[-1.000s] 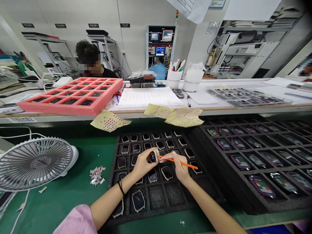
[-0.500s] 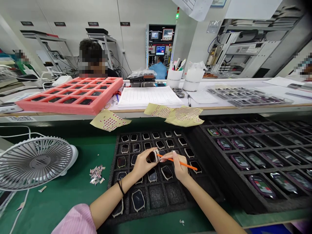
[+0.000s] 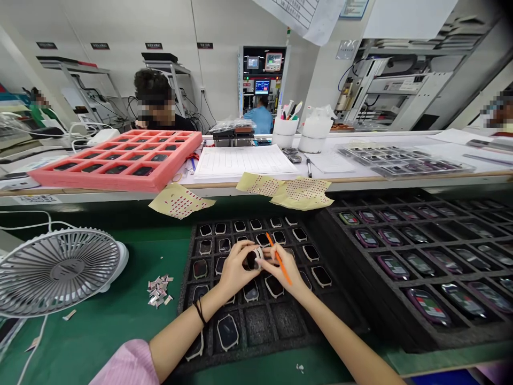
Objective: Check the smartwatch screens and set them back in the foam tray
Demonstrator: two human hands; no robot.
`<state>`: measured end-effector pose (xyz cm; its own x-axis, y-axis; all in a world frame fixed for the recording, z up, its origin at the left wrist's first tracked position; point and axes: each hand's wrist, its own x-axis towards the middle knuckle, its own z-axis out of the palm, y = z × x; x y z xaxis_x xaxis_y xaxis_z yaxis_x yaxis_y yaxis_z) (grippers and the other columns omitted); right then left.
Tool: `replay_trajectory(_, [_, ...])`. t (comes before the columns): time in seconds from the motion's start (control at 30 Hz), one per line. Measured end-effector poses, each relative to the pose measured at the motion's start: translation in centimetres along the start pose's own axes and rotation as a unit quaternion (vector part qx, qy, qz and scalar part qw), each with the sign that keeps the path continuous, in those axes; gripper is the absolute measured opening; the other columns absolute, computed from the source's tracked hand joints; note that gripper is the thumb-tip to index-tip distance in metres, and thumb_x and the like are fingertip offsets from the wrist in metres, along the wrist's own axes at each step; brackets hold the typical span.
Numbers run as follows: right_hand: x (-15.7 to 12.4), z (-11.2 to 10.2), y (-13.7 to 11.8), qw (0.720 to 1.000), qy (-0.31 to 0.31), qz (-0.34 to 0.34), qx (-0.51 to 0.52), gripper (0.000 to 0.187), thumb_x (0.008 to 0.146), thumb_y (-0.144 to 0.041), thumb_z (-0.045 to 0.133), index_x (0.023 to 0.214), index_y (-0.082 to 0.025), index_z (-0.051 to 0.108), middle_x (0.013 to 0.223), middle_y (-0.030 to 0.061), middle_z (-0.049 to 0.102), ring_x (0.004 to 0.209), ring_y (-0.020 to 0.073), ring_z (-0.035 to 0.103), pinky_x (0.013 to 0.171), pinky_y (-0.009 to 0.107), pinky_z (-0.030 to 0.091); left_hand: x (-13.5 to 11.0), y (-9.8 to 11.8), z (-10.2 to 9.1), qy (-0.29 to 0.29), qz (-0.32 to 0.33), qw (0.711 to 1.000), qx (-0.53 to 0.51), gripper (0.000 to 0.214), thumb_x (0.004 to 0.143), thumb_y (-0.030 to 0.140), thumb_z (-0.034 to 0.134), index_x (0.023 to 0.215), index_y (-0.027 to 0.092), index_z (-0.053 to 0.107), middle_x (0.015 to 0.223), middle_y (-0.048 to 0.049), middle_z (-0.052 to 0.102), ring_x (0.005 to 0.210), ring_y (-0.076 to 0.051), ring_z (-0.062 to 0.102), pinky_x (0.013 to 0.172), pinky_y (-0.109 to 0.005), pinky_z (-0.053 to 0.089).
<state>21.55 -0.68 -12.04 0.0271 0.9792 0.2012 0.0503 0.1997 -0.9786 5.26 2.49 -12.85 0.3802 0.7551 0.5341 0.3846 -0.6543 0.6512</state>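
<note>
Head cam, facing fwd + dn, nr ctr tray (image 3: pixel 257 323), far wall (image 3: pixel 225 24).

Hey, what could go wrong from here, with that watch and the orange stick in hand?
The watch is held up in the left hand; if it slips, it could drop onto those in the black tray below. The orange stick, held in the right hand, is close by and might scratch the watch. If the fan runs, a draft may scatter the loose scraps.
</note>
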Motion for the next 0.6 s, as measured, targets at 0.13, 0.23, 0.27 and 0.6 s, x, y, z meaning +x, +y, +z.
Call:
replay_trajectory(0.13, [0.2, 0.4, 0.6, 0.998, -0.03, 0.031, 0.041, 0.047, 0.065, -0.037, 0.077, 0.062, -0.023, 0.032, 0.06, -0.0081, 0.039, 0.05, 0.0083, 0.039, 0.049, 0.021, 0.04, -0.2, 0.1, 0.3, -0.028, 0.008, 0.999, -0.017, 0.037, 0.076, 0.019, 0.066, 0.112, 0.021, 0.059, 0.113, -0.0089, 0.057, 0.108, -0.023, 0.057, 0.093, -0.039, 0.049])
replay_trajectory(0.23, [0.3, 0.0, 0.4, 0.996, -0.013, 0.054, 0.068, 0.048, 0.067, -0.038, 0.075, 0.062, -0.023, 0.03, 0.057, -0.0091, 0.029, 0.05, 0.0076, 0.03, 0.049, 0.021, 0.037, -0.2, 0.1, 0.4, -0.04, 0.01, 0.998, -0.039, 0.044, 0.078, 0.027, 0.069, 0.119, 0.023, 0.054, 0.117, -0.0091, 0.055, 0.112, -0.023, 0.055, 0.097, -0.04, 0.047])
replay_trajectory(0.27, [0.3, -0.2, 0.4, 0.995, -0.005, 0.065, 0.076, 0.049, 0.066, -0.038, 0.076, 0.062, -0.023, 0.029, 0.057, -0.0091, 0.028, 0.05, 0.0078, 0.029, 0.05, 0.022, 0.038, -0.2, 0.0, 0.4, -0.042, 0.007, 0.998, -0.043, 0.048, 0.078, 0.028, 0.07, 0.122, 0.024, 0.052, 0.118, -0.0092, 0.054, 0.114, -0.023, 0.054, 0.097, -0.04, 0.047])
replay_trajectory(0.6, [0.5, -1.0, 0.6, 0.988, 0.013, 0.089, 0.125, 0.05, 0.068, -0.042, 0.075, 0.062, -0.023, 0.028, 0.061, -0.0075, 0.031, 0.055, 0.0099, 0.039, 0.063, 0.031, 0.052, -0.2, 0.0, 0.2, -0.062, -0.044, 0.994, -0.084, 0.05, 0.077, 0.028, 0.07, 0.123, 0.021, 0.052, 0.115, -0.0103, 0.061, 0.085, -0.019, 0.064, 0.063, -0.028, 0.055])
